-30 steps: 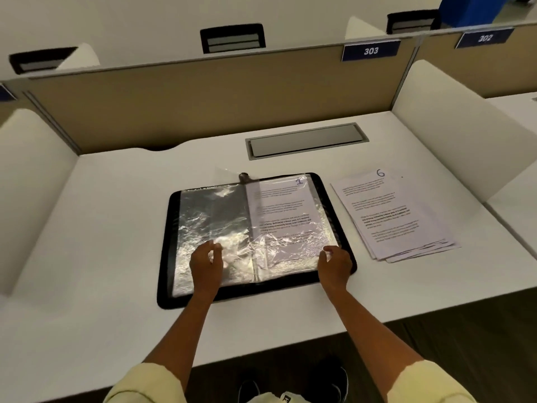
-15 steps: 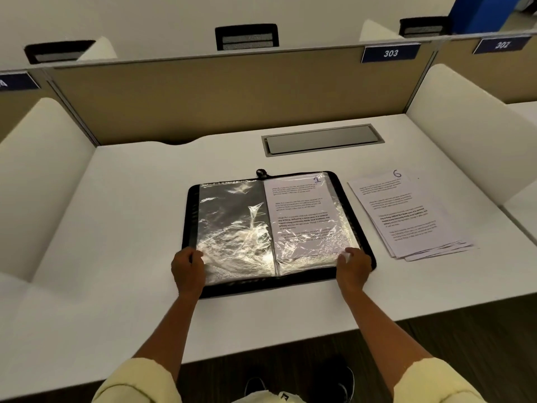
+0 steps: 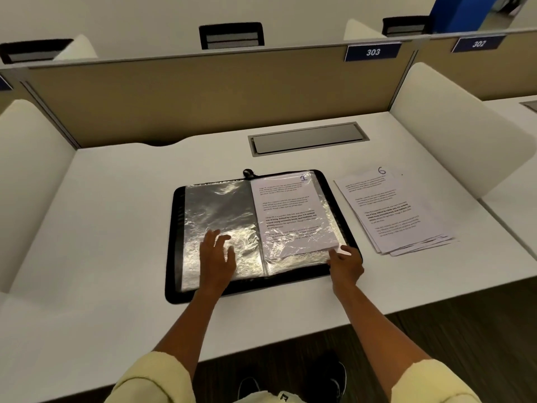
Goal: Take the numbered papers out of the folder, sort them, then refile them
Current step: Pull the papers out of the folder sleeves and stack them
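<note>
Desk [image 3: 116, 228] 303: left hand [image 3: 216, 258] flat on folder [image 3: 174, 242]; right fingers [image 3: 338, 254] pinch sheet "1" [image 3: 286, 210].

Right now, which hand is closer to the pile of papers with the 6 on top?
Right. The right hand pinches the folder's near right sleeve corner, left of the pile. The left hand lies flat on the left sleeve, farther away.
</note>
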Demonstrator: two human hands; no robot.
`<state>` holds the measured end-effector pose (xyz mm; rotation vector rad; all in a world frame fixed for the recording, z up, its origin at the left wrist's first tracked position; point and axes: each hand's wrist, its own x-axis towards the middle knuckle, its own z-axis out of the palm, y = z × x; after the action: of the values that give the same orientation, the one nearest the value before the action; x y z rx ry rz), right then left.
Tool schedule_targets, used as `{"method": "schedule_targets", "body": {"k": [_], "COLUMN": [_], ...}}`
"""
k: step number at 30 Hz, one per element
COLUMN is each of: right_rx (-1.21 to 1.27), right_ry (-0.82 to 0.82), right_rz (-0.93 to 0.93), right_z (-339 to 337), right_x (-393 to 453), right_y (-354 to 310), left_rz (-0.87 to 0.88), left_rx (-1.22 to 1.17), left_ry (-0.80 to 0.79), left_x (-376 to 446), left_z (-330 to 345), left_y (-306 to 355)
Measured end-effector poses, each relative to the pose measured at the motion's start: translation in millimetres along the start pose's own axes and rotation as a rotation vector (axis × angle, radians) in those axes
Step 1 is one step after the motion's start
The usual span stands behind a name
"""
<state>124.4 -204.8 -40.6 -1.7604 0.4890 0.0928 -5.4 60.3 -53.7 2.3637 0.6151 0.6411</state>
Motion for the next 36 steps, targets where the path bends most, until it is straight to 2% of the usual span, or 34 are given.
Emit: {"method": "schedule_targets", "body": {"k": [11,14,16,22,26,31,36], "right_rx": [0.097,0.084,0.081,0.075,0.078,0.263,0.431], "right_ry": [-0.119,-0.159,-0.177,-0.147,-0.206,-0.394,-0.427], "right_rz": [-0.002,-0.022,-0.054,-0.060,0.009,0.173,0.316], "right_z": [-18.0,-22.3,-24.9,-34.5,-35.8,-25.1,-9.5], "right_x": [-8.5,-8.9,-8.9,-10.3,-15.7,-26.4,-34.2], "right_y": [-19.3,-25.1,-27.6,-29.9,-20.6,-11.9,-18.9], "left_rz": [0.230,0.242,0.258,0.241,0.097,0.003,-0.016], "left_rx": [-0.138,-0.132,-0.122,-0.097,-0.137,-0.185,-0.220], "left_ry": [-0.373,-0.389,-0.340,-0.331,-0.385,-0.445,-0.489], "left_x": [-13.8,-16.8,-15.3,-7.3,1.4,6.8,15.2], "left_z": [71.1,81.6,87.5,89.9,90.3,91.4,90.0], "left_y": [57.2,67.8,72.8,84.3,89.3,93.3,91.0]}}
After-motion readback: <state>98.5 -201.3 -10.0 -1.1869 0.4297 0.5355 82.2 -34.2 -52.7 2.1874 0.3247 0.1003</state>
